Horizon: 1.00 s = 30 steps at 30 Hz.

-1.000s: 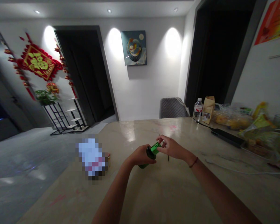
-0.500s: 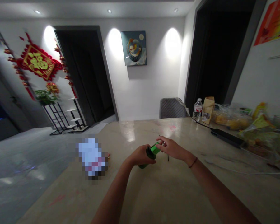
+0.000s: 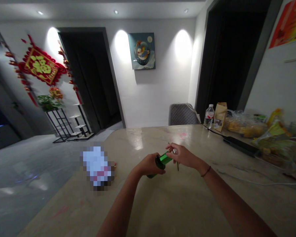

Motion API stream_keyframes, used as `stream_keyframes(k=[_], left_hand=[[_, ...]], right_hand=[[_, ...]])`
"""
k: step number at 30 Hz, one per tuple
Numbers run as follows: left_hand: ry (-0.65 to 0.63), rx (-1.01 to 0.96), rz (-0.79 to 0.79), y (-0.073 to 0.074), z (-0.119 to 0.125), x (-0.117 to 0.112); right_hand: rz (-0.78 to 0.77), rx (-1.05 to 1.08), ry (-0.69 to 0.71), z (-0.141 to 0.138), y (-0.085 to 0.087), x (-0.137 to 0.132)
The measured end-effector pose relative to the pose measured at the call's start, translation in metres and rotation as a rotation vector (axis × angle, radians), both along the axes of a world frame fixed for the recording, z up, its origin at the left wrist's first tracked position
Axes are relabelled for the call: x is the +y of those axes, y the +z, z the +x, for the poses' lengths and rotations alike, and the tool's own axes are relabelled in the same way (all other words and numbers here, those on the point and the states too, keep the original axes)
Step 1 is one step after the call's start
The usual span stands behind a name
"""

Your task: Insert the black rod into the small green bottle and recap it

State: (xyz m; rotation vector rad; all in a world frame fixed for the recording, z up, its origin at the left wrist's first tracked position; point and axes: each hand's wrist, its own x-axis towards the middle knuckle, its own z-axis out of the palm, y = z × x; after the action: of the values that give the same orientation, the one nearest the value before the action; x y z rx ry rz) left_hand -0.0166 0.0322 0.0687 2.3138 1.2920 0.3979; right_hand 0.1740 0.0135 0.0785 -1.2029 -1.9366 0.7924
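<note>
My left hand (image 3: 149, 165) is wrapped round the lower part of a small green cylinder (image 3: 162, 161), held just above the beige marble table (image 3: 177, 204). The fingers of my right hand (image 3: 184, 155) pinch the bright green far end of the same cylinder. A thin dark strand or wire (image 3: 177, 163) shows by my right fingers; what it belongs to is unclear. A red cord circles my right wrist.
A blurred-out white object (image 3: 96, 168) lies left of my hands. Along the right wall stand a water bottle (image 3: 209, 116), a paper bag (image 3: 220, 116), food bags (image 3: 246, 125) and a black bar (image 3: 240, 145), with a white cable (image 3: 256, 181). A grey chair (image 3: 183, 114) stands at the far end.
My right hand has shifted slightly right and down on the cylinder's end, fingers curling closer. My left hand keeps its hold in nearly the same place.
</note>
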Motion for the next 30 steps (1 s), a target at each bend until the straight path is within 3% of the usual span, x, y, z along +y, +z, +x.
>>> stream_keyframes(k=[4,11,17,30], left_hand=[[0.008,0.009,0.012,0.000,0.000,0.000],[0.010,0.000,-0.006,0.003,0.001,-0.003],[0.001,-0.023,-0.024,0.006,0.000,-0.003],[0.050,-0.214,-0.134,-0.006,0.003,0.003]], right_hand=[[0.050,0.006,0.006,0.001,-0.002,0.001],[-0.060,-0.015,0.044,0.001,-0.006,0.002],[0.002,0.011,0.040,0.001,-0.005,0.002],[0.040,-0.021,-0.021,-0.005,-0.006,0.004]])
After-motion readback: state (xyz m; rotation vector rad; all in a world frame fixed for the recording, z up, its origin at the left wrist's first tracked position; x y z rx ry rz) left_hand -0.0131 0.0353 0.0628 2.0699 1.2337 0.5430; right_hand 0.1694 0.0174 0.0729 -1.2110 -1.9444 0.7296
